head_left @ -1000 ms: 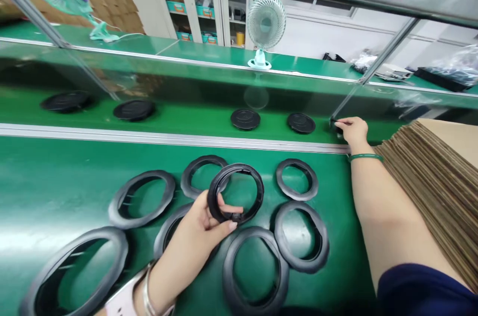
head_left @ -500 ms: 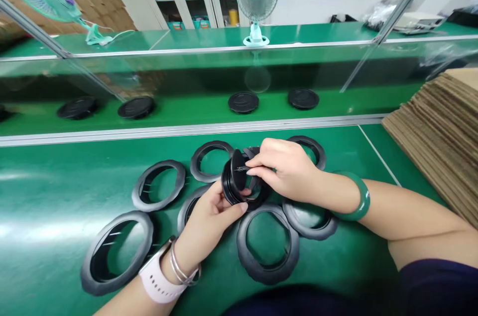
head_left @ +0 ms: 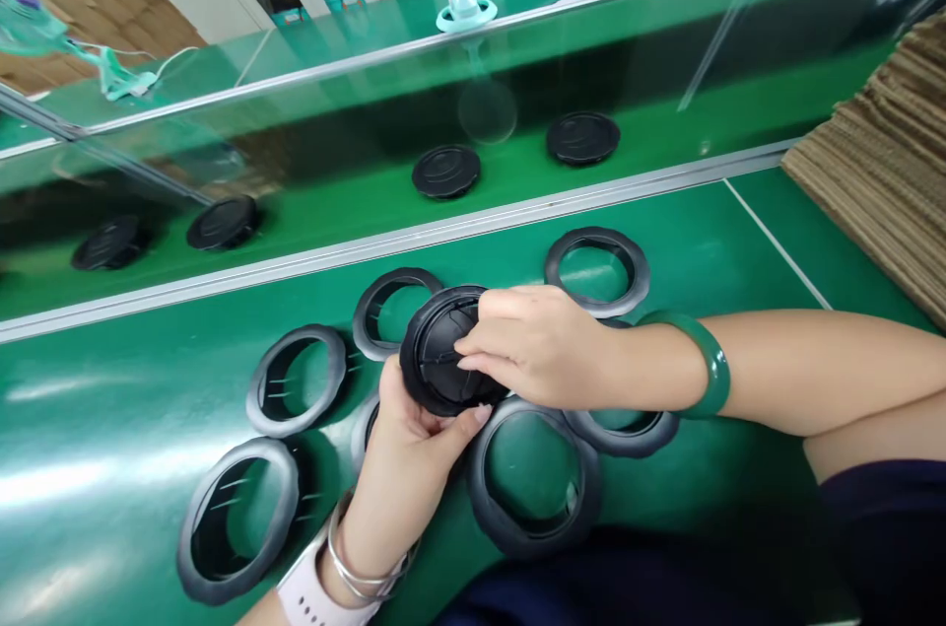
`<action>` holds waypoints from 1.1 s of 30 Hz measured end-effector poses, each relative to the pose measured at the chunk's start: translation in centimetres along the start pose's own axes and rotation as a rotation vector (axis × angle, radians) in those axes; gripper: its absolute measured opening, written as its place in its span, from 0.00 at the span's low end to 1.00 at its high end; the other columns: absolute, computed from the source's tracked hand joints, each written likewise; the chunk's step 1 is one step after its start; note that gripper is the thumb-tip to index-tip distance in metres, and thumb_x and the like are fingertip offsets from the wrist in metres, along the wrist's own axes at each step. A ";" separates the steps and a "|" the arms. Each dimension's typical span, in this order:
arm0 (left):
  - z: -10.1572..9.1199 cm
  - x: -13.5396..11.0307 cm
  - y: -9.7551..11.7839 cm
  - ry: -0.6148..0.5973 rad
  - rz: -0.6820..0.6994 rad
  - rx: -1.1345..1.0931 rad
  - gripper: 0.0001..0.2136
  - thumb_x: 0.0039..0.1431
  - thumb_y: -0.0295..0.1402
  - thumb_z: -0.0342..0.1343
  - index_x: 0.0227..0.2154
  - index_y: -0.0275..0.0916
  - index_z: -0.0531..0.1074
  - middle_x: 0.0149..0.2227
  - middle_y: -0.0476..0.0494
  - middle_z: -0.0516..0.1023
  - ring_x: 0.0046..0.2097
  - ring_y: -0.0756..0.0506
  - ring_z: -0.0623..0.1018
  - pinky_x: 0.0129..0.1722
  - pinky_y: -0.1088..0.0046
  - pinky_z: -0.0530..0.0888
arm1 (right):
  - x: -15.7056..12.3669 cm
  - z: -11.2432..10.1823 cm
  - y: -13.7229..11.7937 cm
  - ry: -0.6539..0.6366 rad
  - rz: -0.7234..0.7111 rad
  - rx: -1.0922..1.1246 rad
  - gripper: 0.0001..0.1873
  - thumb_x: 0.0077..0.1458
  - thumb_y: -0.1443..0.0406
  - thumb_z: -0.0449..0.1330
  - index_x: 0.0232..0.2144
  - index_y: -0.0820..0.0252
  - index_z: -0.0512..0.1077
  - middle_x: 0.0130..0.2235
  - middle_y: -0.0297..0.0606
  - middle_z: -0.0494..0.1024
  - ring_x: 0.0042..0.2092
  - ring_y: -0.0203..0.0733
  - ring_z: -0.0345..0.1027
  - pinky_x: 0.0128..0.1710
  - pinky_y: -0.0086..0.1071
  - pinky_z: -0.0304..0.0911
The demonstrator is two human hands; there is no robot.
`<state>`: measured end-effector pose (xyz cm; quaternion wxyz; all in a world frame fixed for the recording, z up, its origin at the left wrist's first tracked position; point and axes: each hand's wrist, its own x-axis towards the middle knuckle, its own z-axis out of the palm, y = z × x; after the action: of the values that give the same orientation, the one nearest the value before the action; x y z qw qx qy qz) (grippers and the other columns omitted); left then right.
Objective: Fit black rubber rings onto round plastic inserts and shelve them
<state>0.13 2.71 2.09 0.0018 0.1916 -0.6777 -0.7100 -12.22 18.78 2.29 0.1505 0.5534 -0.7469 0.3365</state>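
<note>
One black disc (head_left: pixel 438 335), now flat across the ring (head_left: pixel 409 368)
Tilted half a sec ago. My left fingers (head_left: pixel 452 441) grip the ring over the counter (head_left: pixel 702 261), right fingers (head_left: pixel 492 342) pinch the disc. Back-row discs' (head_left: pixel 445 173) marks: too tiny to read.

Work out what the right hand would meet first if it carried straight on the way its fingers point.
The right hand would first meet the black round piece held by the left hand; it seems to be pinching at that piece's face, though one view leaves exact contact unsure.
</note>
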 end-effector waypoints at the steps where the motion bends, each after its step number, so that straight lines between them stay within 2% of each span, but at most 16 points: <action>1: 0.1 -0.1 0.1 0.008 0.007 0.005 0.37 0.46 0.30 0.73 0.56 0.47 0.59 0.55 0.44 0.75 0.50 0.42 0.80 0.43 0.73 0.81 | -0.1 0.1 0.0 -0.005 -0.027 -0.032 0.09 0.68 0.66 0.57 0.34 0.63 0.73 0.33 0.38 0.67 0.32 0.41 0.59 0.32 0.33 0.54; 4: 0.4 -0.2 0.4 0.015 -0.020 0.035 0.35 0.47 0.31 0.72 0.55 0.47 0.59 0.54 0.45 0.75 0.49 0.42 0.80 0.42 0.74 0.81 | -0.3 0.2 -0.1 -0.002 -0.127 -0.122 0.12 0.68 0.68 0.53 0.32 0.64 0.72 0.32 0.38 0.63 0.32 0.42 0.55 0.32 0.33 0.54; 8: 0.5 -0.3 1.0 0.004 -0.061 0.084 0.33 0.48 0.33 0.72 0.54 0.47 0.59 0.53 0.45 0.76 0.49 0.41 0.80 0.42 0.72 0.81 | -0.1 0.1 -0.3 0.079 -0.227 -0.204 0.15 0.66 0.73 0.49 0.28 0.63 0.70 0.28 0.37 0.59 0.30 0.41 0.52 0.28 0.33 0.51; 12: 0.4 -0.3 1.0 0.026 -0.055 0.059 0.34 0.46 0.31 0.72 0.54 0.46 0.60 0.51 0.47 0.77 0.48 0.43 0.80 0.42 0.73 0.81 | -0.1 0.0 -0.4 0.132 -0.259 -0.198 0.16 0.65 0.75 0.49 0.27 0.63 0.69 0.28 0.36 0.59 0.30 0.40 0.52 0.27 0.33 0.51; 16: 0.1 -0.3 0.6 0.010 -0.065 -0.030 0.36 0.46 0.28 0.71 0.56 0.48 0.60 0.51 0.48 0.76 0.50 0.45 0.79 0.47 0.74 0.79 | -0.1 -0.1 -0.1 0.122 -0.279 -0.147 0.16 0.67 0.74 0.49 0.28 0.63 0.70 0.28 0.36 0.61 0.30 0.40 0.54 0.27 0.33 0.51; 18: -0.1 -0.2 0.4 -0.023 -0.087 -0.053 0.34 0.48 0.28 0.71 0.55 0.48 0.60 0.51 0.48 0.76 0.50 0.45 0.79 0.48 0.73 0.79 | 0.0 -0.2 0.2 0.089 -0.255 -0.089 0.16 0.69 0.72 0.49 0.30 0.63 0.72 0.30 0.37 0.64 0.31 0.41 0.57 0.29 0.33 0.53; 22: -0.4 0.0 0.5 -0.062 -0.120 -0.092 0.30 0.49 0.30 0.71 0.53 0.47 0.63 0.49 0.49 0.77 0.47 0.45 0.80 0.45 0.72 0.81 | 0.3 -0.8 0.5 0.020 -0.103 0.101 0.12 0.70 0.68 0.53 0.35 0.64 0.74 0.32 0.37 0.68 0.32 0.39 0.61 0.31 0.32 0.56; 24: -0.3 0.0 0.6 -0.058 -0.124 -0.102 0.31 0.48 0.29 0.72 0.53 0.47 0.64 0.49 0.49 0.77 0.47 0.46 0.80 0.44 0.72 0.81 | 0.3 -1.0 0.4 0.023 -0.093 0.135 0.12 0.70 0.68 0.53 0.35 0.63 0.74 0.32 0.36 0.68 0.32 0.38 0.61 0.31 0.31 0.56; 29: 0.0 -0.2 0.7 -0.053 -0.116 -0.069 0.30 0.49 0.31 0.72 0.53 0.47 0.63 0.43 0.51 0.79 0.41 0.48 0.81 0.43 0.74 0.80 | 0.1 -0.4 0.1 0.125 -0.260 -0.078 0.17 0.69 0.71 0.49 0.29 0.63 0.71 0.29 0.37 0.63 0.31 0.40 0.56 0.28 0.34 0.53; 33: 0.1 -0.3 0.6 -0.051 -0.111 -0.048 0.33 0.49 0.31 0.72 0.56 0.48 0.62 0.45 0.50 0.79 0.43 0.47 0.81 0.43 0.74 0.80 | -0.1 0.0 0.1 0.108 -0.306 -0.189 0.16 0.67 0.73 0.49 0.27 0.62 0.68 0.28 0.36 0.58 0.30 0.40 0.54 0.26 0.33 0.48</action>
<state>0.20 2.79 2.72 -0.0501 0.2109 -0.6485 -0.7297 -12.27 18.85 2.21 0.2913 0.6249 -0.6733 0.2672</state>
